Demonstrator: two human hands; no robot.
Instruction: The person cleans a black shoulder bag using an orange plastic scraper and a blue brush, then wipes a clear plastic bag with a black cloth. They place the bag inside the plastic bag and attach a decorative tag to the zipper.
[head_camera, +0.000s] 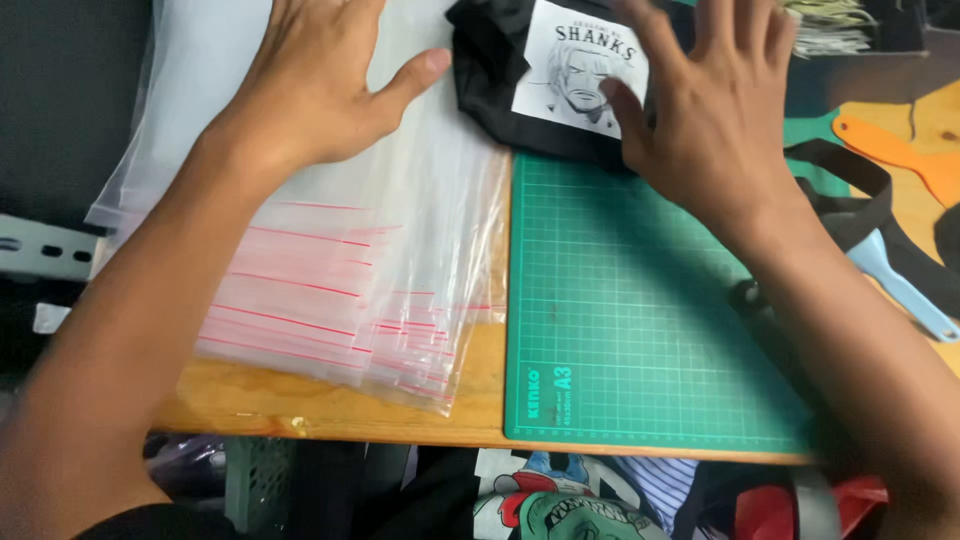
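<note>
The left hand (310, 85) lies flat and spread, palm down, on the stack of clear zip bags (340, 250), thumb stretched toward the middle of the table; it grips nothing, only presses the plastic. The right hand (715, 120) is also open, fingers fanned, and rests on the folded black garment (500, 85), covering part of the white printed patch (570, 70) sewn or pressed onto it; I cannot tell whether the fingertips curl under the cloth's far edge, which runs out of view. The garment lies at the far end of the green cutting mat (640, 330), just across a narrow gap from the left thumb, so the right hand is on it and the left is a short reach away to the side. Its folded bundle seems to run crosswise, left to right, though the top is cut off. The bags fan out toward the near edge, their red seal lines staggered. Everything sits on a wooden tabletop (330, 410). To the right lie a black strap (850, 190), an orange plastic tool (900, 150) and a pale blue one (900, 280). Below the near edge, more printed clothing (560, 500) is heaped, beside a grey crate (260, 480).
</note>
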